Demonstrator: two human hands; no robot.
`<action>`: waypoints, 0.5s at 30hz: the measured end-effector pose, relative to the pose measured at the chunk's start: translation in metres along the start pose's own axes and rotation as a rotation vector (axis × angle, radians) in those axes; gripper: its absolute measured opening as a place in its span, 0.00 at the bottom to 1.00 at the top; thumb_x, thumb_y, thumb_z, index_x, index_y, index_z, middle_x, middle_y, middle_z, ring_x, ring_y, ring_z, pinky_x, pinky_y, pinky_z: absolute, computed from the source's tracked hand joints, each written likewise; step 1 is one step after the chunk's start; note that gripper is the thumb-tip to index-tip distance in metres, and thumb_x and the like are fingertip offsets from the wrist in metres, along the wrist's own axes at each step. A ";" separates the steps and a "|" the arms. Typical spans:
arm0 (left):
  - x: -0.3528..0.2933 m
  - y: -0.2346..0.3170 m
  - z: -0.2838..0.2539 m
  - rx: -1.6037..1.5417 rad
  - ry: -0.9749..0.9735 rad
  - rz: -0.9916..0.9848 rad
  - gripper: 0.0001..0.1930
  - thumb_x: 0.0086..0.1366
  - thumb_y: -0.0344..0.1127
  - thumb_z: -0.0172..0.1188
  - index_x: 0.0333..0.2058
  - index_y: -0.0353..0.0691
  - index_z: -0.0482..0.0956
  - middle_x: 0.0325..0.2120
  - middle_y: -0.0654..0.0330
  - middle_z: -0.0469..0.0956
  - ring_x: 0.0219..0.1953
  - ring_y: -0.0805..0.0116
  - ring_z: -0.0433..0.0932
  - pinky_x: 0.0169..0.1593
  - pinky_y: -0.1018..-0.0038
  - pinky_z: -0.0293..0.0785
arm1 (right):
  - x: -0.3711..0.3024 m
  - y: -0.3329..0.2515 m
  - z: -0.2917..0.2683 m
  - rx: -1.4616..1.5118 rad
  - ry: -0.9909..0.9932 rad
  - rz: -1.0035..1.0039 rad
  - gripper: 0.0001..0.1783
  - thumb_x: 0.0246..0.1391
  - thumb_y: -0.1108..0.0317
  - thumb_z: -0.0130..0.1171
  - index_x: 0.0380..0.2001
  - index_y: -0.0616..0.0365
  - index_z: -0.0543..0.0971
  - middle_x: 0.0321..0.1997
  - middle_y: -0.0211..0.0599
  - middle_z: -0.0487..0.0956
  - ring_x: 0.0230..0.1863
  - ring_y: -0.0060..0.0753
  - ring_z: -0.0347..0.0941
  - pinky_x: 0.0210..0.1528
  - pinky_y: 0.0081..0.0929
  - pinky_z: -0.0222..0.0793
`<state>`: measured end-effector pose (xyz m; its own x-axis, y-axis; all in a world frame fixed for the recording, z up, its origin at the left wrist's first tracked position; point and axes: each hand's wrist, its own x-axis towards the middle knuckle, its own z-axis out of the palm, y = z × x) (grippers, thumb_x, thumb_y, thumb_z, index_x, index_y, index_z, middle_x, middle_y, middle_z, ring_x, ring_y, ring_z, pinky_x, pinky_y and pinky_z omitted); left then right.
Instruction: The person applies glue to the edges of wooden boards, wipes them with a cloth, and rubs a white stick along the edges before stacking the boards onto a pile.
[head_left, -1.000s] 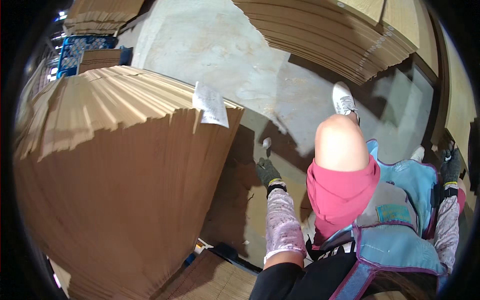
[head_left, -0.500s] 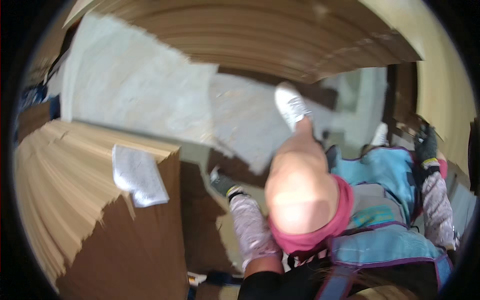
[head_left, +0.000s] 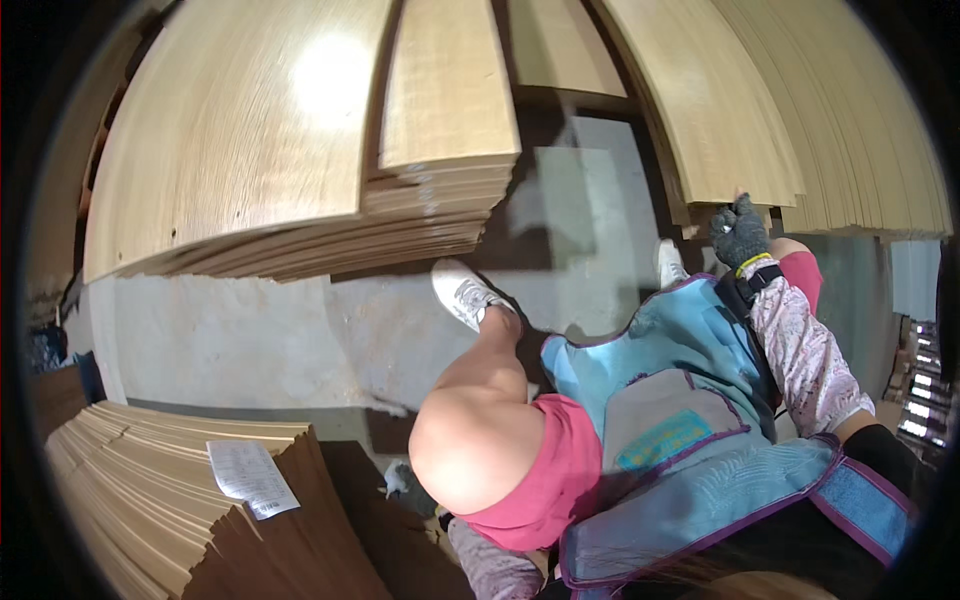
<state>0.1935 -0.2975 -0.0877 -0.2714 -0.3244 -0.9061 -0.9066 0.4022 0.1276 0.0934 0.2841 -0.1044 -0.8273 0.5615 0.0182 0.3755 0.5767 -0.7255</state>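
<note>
My right hand (head_left: 740, 235), in a dark grey glove, is at the near end of a pale wooden board (head_left: 715, 110) on the right. One fingertip laps over the board's end and the other fingers curl below it, so the hand looks closed on that end. Low beside my bent knee is my left hand (head_left: 408, 488), gloved in dark grey too. The leg partly covers it, and its fingers are too dark to read. A printed paper sheet (head_left: 250, 478) lies on a stack of thin boards (head_left: 170, 460) to its left.
Ahead stand a wide stack of boards (head_left: 240, 120) and a narrower stack (head_left: 450, 90), with a dark gap before the right-hand boards. More boards (head_left: 860, 130) are at the far right. My white shoe (head_left: 465, 293) is on the grey concrete floor (head_left: 230, 340).
The view has shifted, and the stacks ahead show more of their tops. My right hand now appears farther forward, at the board's end. My left hand has become partly hidden behind my leg.
</note>
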 end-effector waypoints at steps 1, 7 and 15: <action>0.036 -0.054 0.002 -0.050 0.242 0.155 0.22 0.59 0.54 0.48 0.41 0.41 0.70 0.39 0.56 0.67 0.41 0.61 0.66 0.44 0.69 0.60 | 0.001 -0.003 0.004 -0.123 -0.013 0.022 0.10 0.58 0.69 0.49 0.41 0.63 0.70 0.17 0.26 0.64 0.21 0.21 0.63 0.25 0.22 0.63; 0.081 -0.041 -0.049 -0.514 1.130 0.642 0.10 0.63 0.39 0.54 0.35 0.38 0.74 0.23 0.60 0.72 0.23 0.68 0.71 0.28 0.73 0.69 | -0.019 -0.041 0.029 -0.484 0.266 -0.368 0.13 0.52 0.66 0.56 0.38 0.62 0.72 0.17 0.29 0.67 0.20 0.29 0.66 0.25 0.30 0.65; -0.071 0.061 -0.080 0.121 1.470 1.123 0.16 0.68 0.38 0.44 0.49 0.38 0.72 0.45 0.51 0.74 0.44 0.57 0.75 0.42 0.66 0.74 | -0.033 -0.050 0.028 0.474 0.273 0.067 0.10 0.56 0.58 0.54 0.30 0.51 0.69 0.18 0.30 0.66 0.21 0.28 0.63 0.24 0.28 0.62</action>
<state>0.1320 -0.3181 0.0168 -0.7428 -0.2594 0.6172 -0.1176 0.9581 0.2611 0.0900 0.2206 -0.0880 -0.6458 0.7577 0.0938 0.1420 0.2399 -0.9604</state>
